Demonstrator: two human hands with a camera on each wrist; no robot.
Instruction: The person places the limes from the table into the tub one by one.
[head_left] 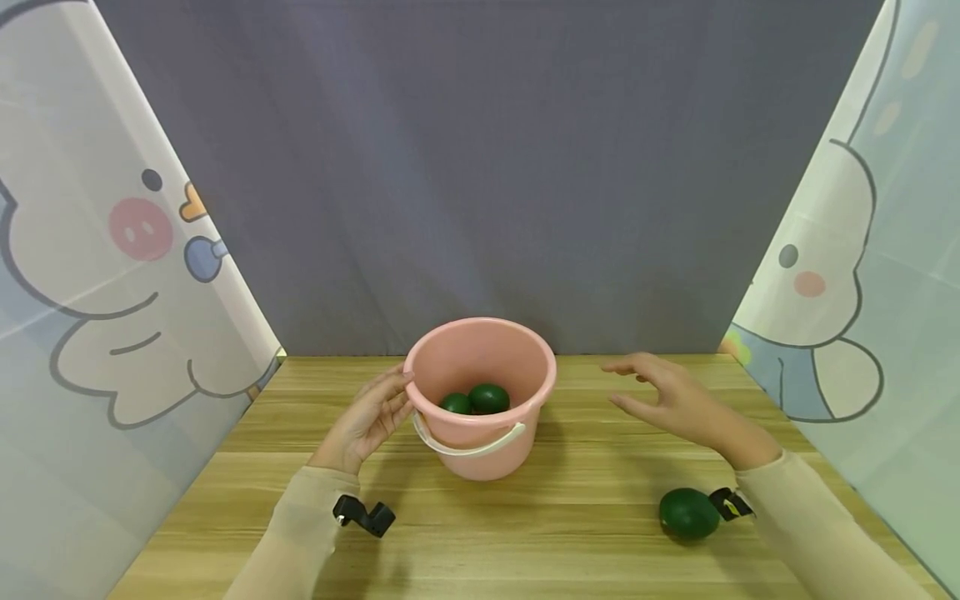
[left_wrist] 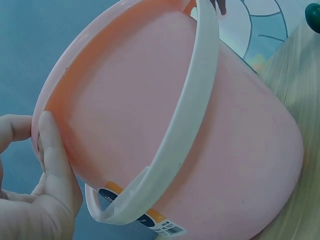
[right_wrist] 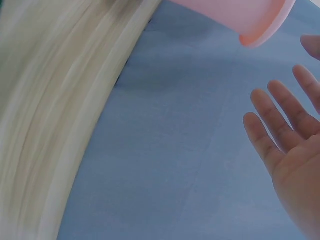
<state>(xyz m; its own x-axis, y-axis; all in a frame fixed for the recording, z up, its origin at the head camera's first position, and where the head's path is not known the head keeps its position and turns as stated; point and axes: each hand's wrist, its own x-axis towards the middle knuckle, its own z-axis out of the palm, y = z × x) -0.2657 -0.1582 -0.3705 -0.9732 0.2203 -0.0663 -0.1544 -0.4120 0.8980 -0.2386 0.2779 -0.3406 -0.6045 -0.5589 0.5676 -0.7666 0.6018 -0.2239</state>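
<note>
A pink bucket [head_left: 487, 450] with a white handle [head_left: 480, 451] stands upright on the wooden table. Its rim is pinched at the left side between the thumb and fingers of my left hand [head_left: 371, 421], as the left wrist view shows with the hand [left_wrist: 42, 175] close up. Inside the bucket lie two dark green avocados [head_left: 489, 398], one partly hidden. My right hand [head_left: 675, 400] hovers right of the bucket, fingers spread apart and holding nothing; its palm [right_wrist: 305, 180] shows in the right wrist view. Another avocado [head_left: 688, 513] lies on the table beside my right wrist.
Behind the wooden table [head_left: 525, 550] hangs a dark grey curtain [head_left: 480, 167]. Pale panels with cartoon animals flank it on the left [head_left: 135, 350] and right [head_left: 825, 333]. Each wrist carries a small black camera mount [head_left: 363, 515].
</note>
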